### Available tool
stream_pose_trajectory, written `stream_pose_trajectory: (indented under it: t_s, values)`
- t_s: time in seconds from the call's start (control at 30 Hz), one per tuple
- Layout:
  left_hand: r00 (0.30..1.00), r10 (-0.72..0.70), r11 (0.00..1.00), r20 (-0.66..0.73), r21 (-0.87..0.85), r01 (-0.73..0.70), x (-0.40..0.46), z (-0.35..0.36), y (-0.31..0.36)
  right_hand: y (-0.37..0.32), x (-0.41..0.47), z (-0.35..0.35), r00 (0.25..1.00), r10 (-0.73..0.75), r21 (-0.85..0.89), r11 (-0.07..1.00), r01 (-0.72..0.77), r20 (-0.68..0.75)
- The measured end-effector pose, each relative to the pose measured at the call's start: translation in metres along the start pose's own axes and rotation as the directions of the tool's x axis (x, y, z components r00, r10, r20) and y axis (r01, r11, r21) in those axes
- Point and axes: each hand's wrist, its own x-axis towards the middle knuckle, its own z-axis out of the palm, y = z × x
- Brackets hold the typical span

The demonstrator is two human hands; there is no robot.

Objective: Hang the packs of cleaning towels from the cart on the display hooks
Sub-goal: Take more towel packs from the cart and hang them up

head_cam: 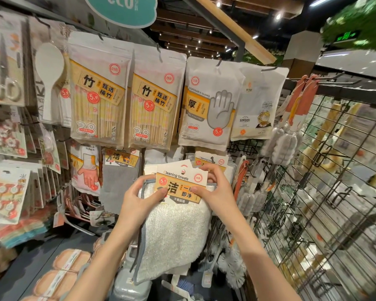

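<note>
Both hands' fingers (161, 191) pinch the towel pack (178, 205); a glove pack (206, 105) hangs above them, brushes (248, 200) just right.

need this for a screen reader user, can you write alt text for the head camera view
Two hands hold a white cleaning towel pack by its card header up at a shop display, the left hand and right hand each pinching a side. Above hang chopstick packs and a disposable gloves pack; a wire grid rack stands to the right.
</note>
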Motion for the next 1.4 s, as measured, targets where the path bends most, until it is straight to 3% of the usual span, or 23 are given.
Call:
stream_pose_trajectory:
  t_s: [0.2, 0.67, 1.07, 1.4]
  values:
    - [0.999, 0.033, 0.994, -0.043, 0.107, -0.028, 0.007, -0.006, -0.005, 0.018, 0.007, -0.018, 0.993, 0.038, 0.099, 0.995, -0.026, -0.115]
    - [0.994, 0.078, 0.995, -0.074, 0.073, -0.072, 0.020, -0.015, -0.012, 0.063, 0.030, -0.033, 0.957, 0.175, 0.171, 0.976, -0.137, -0.232]
    - [0.990, 0.077, 0.990, -0.122, 0.123, -0.062, 0.022, -0.024, -0.019, 0.074, 0.064, -0.040, 0.942, 0.082, 0.039, 0.997, -0.073, -0.326]
    - [0.991, 0.081, 0.984, -0.105, 0.165, -0.063, 0.020, -0.015, -0.011, 0.092, 0.083, -0.042, 0.900, 0.116, 0.012, 0.992, -0.122, -0.420]
